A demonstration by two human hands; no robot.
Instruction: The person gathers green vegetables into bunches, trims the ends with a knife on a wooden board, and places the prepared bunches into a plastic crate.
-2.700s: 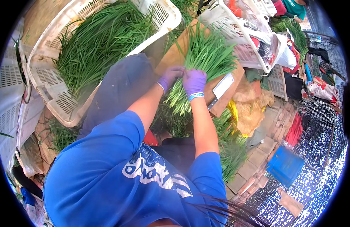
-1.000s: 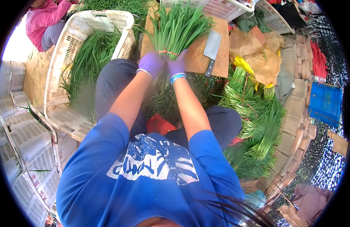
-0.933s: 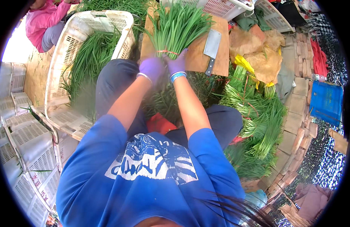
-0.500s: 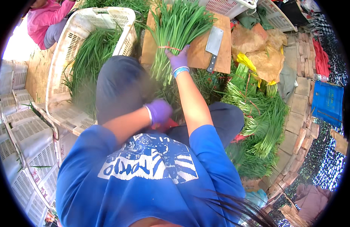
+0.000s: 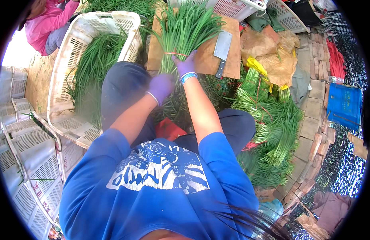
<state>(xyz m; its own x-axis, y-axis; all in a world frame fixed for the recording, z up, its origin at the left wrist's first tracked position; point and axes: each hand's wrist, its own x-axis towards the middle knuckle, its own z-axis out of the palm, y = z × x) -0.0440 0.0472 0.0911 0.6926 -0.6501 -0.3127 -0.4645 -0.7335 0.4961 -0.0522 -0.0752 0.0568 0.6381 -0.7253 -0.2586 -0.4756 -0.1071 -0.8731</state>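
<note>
A thick bunch of green chives [image 5: 185,30], bound with a red band [image 5: 175,53], lies on a wooden board with its leaves pointing away. My right hand [image 5: 185,66], in a purple glove, grips the bunch from the right just below the band. At the pale stem ends is my left hand [image 5: 161,86], gloved the same way. Motion smears it and its fingers do not show; whether it touches the stems I cannot tell. A cleaver [image 5: 222,50] with a black handle rests on the cutting board [image 5: 205,60], right of the bunch.
Loose chives fill a white plastic crate [image 5: 55,90] at the left. Tied chive bundles [image 5: 269,116] are heaped at the right beside a brick edging [image 5: 313,120]. Stacked crates [image 5: 35,150] stand far left. Another person in a pink top [image 5: 39,30] sits at the upper left.
My left hand has moved up and away from my lap to the stem ends of the chives. My right hand keeps its grip near the band.
</note>
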